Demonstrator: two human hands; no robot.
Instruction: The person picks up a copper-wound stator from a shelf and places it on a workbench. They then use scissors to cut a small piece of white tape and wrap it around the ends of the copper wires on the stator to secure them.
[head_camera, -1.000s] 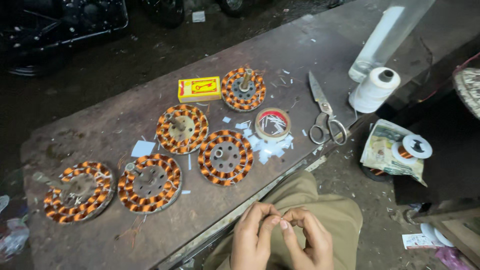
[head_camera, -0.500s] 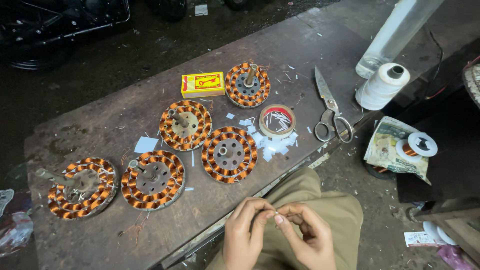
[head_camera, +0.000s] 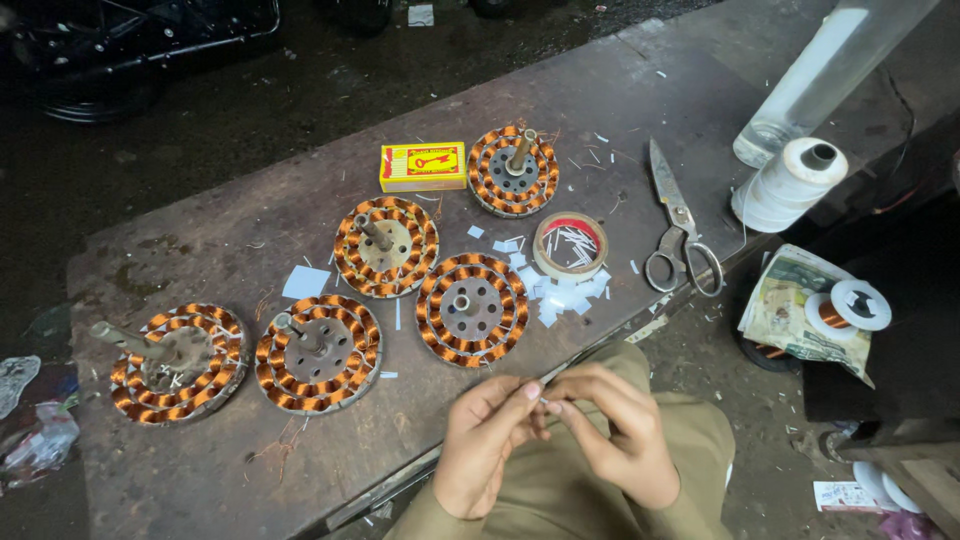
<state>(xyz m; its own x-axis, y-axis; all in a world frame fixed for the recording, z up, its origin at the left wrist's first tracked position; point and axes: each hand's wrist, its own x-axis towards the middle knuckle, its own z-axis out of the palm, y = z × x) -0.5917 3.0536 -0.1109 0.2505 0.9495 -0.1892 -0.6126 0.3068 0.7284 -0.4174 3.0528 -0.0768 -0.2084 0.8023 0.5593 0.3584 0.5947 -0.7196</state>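
My left hand (head_camera: 488, 445) and my right hand (head_camera: 618, 432) meet fingertip to fingertip over my lap, just below the board's near edge. They pinch a small pale piece (head_camera: 544, 405) that is too small to identify. Nearest to them on the dark board (head_camera: 640, 110) lies a round stator with copper windings (head_camera: 471, 309). Several more such stators lie around it, one at the far left (head_camera: 178, 362), one beside it (head_camera: 318, 352), and another further back (head_camera: 386, 246).
A tape roll holding white paper slips (head_camera: 570, 246) sits among paper scraps. Scissors (head_camera: 680, 225), a yellow matchbox (head_camera: 423, 166), a white thread spool (head_camera: 790, 185) and a clear bottle (head_camera: 825, 75) are to the right and back. A copper wire bobbin (head_camera: 860, 305) rests on newspaper (head_camera: 785, 305).
The view has drifted slightly, so the board sits a little lower and to the right in the picture. My hands stay together over my lap, fingers working the small piece.
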